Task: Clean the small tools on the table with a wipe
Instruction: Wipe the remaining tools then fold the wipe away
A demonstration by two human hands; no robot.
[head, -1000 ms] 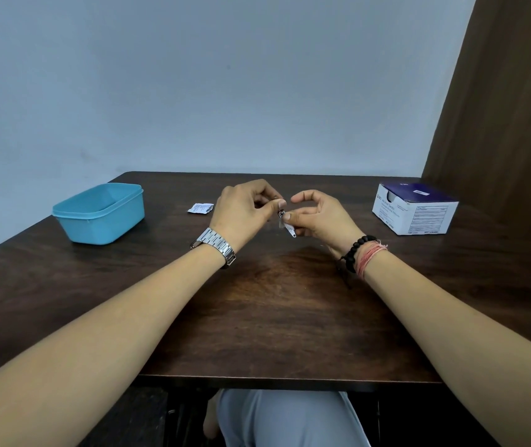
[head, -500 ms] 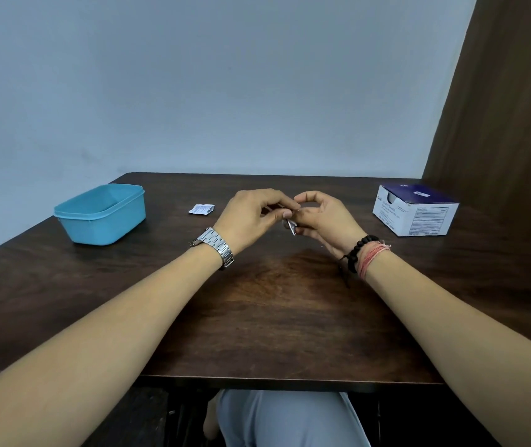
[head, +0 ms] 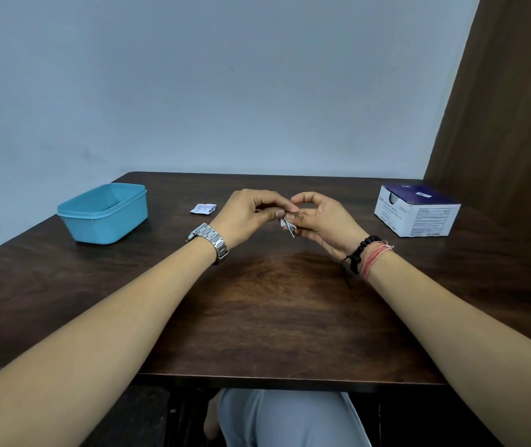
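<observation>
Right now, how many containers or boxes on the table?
2. The blue tub sits far left on the table; the white-and-purple box sits far right. The tub's floor is partly hidden, so smaller items inside can't be ruled out.

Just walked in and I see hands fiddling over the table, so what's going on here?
A person sits at a dark wooden table and holds a small metal tool together with a bit of white wipe between both hands, above the tabletop. The left hand and the right hand both pinch at it with curled fingers. An open blue tub stands to the left, a torn wipe packet lies behind the hands, and a purple and white box sits to the right.
</observation>
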